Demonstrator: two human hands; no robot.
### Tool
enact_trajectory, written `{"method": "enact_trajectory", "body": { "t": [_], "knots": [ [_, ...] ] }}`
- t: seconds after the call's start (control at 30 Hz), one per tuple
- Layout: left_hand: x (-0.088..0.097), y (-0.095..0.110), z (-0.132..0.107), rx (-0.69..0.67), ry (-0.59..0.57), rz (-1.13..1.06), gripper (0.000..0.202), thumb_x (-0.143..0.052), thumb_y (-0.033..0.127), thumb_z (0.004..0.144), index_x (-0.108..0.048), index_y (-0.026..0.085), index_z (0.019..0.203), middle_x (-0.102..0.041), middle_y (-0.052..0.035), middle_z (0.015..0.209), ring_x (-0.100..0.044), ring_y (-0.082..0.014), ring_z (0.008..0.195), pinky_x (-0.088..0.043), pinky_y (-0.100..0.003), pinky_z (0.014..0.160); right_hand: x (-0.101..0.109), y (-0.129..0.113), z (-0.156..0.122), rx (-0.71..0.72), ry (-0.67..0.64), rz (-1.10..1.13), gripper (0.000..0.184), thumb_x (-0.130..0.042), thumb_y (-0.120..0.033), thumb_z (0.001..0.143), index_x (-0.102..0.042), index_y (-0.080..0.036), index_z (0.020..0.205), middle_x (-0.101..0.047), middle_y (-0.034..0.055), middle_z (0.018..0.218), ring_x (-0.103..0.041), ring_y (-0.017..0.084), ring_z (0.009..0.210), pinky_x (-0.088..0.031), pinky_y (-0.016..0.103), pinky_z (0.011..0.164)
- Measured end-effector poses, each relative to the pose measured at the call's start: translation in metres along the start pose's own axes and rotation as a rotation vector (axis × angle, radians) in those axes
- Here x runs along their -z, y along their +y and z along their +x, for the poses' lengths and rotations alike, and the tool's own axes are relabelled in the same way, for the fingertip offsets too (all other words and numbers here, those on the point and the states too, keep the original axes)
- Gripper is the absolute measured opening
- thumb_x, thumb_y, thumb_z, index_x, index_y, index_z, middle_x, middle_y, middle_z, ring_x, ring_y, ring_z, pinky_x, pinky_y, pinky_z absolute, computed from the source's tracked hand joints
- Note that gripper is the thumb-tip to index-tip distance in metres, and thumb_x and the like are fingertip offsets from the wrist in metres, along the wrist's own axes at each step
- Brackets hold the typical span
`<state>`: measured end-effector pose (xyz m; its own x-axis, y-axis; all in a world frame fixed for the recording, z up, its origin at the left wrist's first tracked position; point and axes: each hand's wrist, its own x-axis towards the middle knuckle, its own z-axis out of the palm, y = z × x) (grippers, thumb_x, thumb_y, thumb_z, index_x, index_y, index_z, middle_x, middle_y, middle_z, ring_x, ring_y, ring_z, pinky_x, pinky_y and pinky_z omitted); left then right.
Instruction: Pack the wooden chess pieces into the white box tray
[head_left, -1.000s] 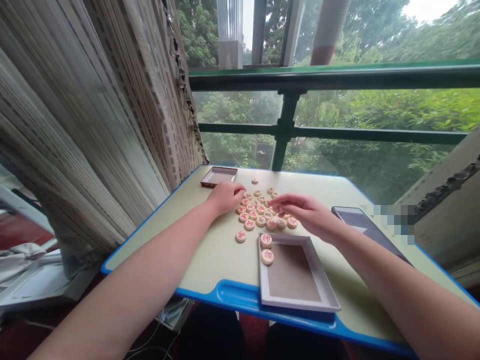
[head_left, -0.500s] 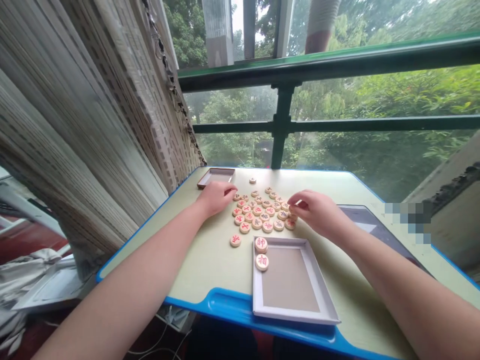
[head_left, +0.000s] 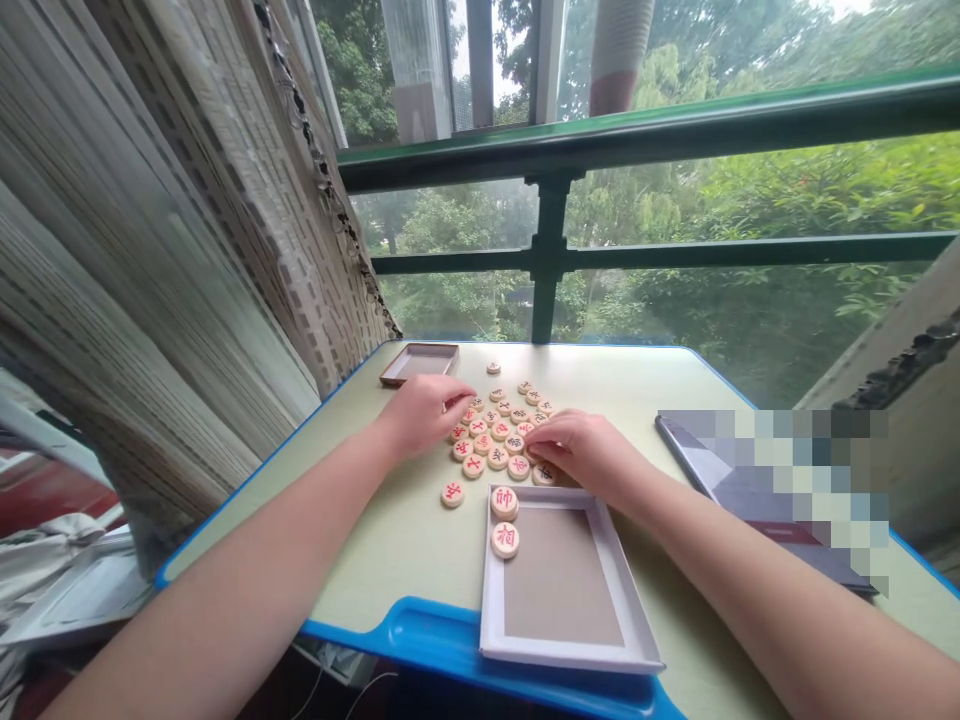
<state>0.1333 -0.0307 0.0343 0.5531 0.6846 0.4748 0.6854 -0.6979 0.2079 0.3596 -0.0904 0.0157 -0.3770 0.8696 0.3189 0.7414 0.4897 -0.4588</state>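
Round wooden Chinese chess pieces (head_left: 497,457) with red or black characters lie face up in a loose cluster. My left hand (head_left: 424,415) is at the cluster's left edge, its fingers curled into a pinch beside the pieces. What is between those fingertips is hidden. My right hand (head_left: 581,448) reaches over the right side, fingers drawn together and pointing down among the pieces; its grip is hidden too. A shallow open box (head_left: 491,590) with white walls stands close to me. In its upper left corner are a stacked red piece (head_left: 505,502) and another red piece (head_left: 505,540).
A shallow brown-edged box part (head_left: 386,378) lies at the far left of the blue-rimmed table (head_left: 375,560). One piece (head_left: 493,368) sits apart at the back, another (head_left: 452,494) at the front left. A dark flat tablet-like object (head_left: 701,450), partly blurred out, lies right.
My right hand has moved left and toward me over the cluster, now covering pieces at its right side. My left hand stays near the left edge. The camera view has shifted slightly.
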Motion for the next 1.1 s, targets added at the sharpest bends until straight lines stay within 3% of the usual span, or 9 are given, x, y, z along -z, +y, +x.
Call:
{"method": "enact_trajectory", "body": {
  "t": [0.1, 0.23, 0.43, 0.67, 0.9, 1.1],
  "knots": [
    [-0.001, -0.002, 0.0, 0.008, -0.009, 0.006, 0.024, -0.048, 0.025, 0.082, -0.07, 0.017, 0.088, -0.07, -0.0034, 0.08, -0.06, -0.0146, 0.069, -0.044, -0.025, 0.066, 0.002, 0.0, 0.001, -0.005, -0.003, -0.013, 0.016, -0.058, -0.017, 0.079, -0.073, -0.022, 0.076, -0.072, 0.0024, 0.079, -0.064, 0.017, 0.081, -0.047, 0.024, 0.074],
    [-0.005, -0.013, 0.001, 0.073, -0.028, 0.015, 0.025, -0.048, 0.027, 0.081, -0.07, 0.017, 0.087, -0.071, -0.0047, 0.084, -0.061, -0.016, 0.073, -0.044, -0.026, 0.068, 0.013, 0.001, 0.0, -0.231, 0.071, 0.002, 0.017, -0.056, -0.017, 0.078, -0.072, -0.021, 0.081, -0.072, 0.0018, 0.083, -0.065, 0.015, 0.075, -0.047, 0.022, 0.07],
    [-0.013, -0.026, 0.002, 0.135, -0.152, -0.002, 0.03, -0.044, 0.032, 0.083, -0.071, 0.018, 0.085, -0.071, -0.0056, 0.084, -0.062, -0.0183, 0.076, -0.045, -0.028, 0.069, 0.023, 0.003, 0.001, -0.48, 0.146, -0.106, 0.024, -0.049, -0.015, 0.078, -0.07, -0.017, 0.088, -0.071, 0.0045, 0.078, -0.064, 0.017, 0.074, -0.045, 0.024, 0.07],
    [-0.013, -0.021, 0.001, 0.19, -0.17, -0.1, 0.025, -0.05, 0.029, 0.077, -0.071, 0.017, 0.082, -0.071, -0.0042, 0.083, -0.061, -0.017, 0.074, -0.045, -0.026, 0.066, 0.019, -0.007, -0.001, -0.47, 0.142, -0.113, 0.029, -0.045, -0.013, 0.077, -0.07, -0.015, 0.091, -0.071, 0.0064, 0.083, -0.064, 0.018, 0.078, -0.045, 0.026, 0.075],
    [-0.012, -0.022, 0.001, 0.166, -0.162, -0.127, 0.022, -0.052, 0.023, 0.072, -0.071, 0.017, 0.081, -0.068, -0.0033, 0.081, -0.058, -0.0149, 0.071, -0.044, -0.025, 0.065, 0.014, -0.004, -0.002, -0.408, 0.133, -0.115, 0.025, -0.048, -0.015, 0.076, -0.07, -0.018, 0.087, -0.071, 0.0053, 0.089, -0.063, 0.019, 0.084, -0.045, 0.026, 0.077],
    [-0.004, -0.012, 0.002, 0.094, -0.125, -0.19, 0.021, -0.06, 0.03, 0.068, -0.065, 0.016, 0.083, -0.06, -0.0049, 0.093, -0.05, -0.0114, 0.063, -0.044, -0.027, 0.065, 0.014, -0.002, 0.001, -0.399, 0.154, -0.152, 0.025, -0.046, -0.015, 0.076, -0.069, -0.018, 0.086, -0.071, 0.0055, 0.085, -0.064, 0.018, 0.077, -0.045, 0.027, 0.07]
  ]
}}
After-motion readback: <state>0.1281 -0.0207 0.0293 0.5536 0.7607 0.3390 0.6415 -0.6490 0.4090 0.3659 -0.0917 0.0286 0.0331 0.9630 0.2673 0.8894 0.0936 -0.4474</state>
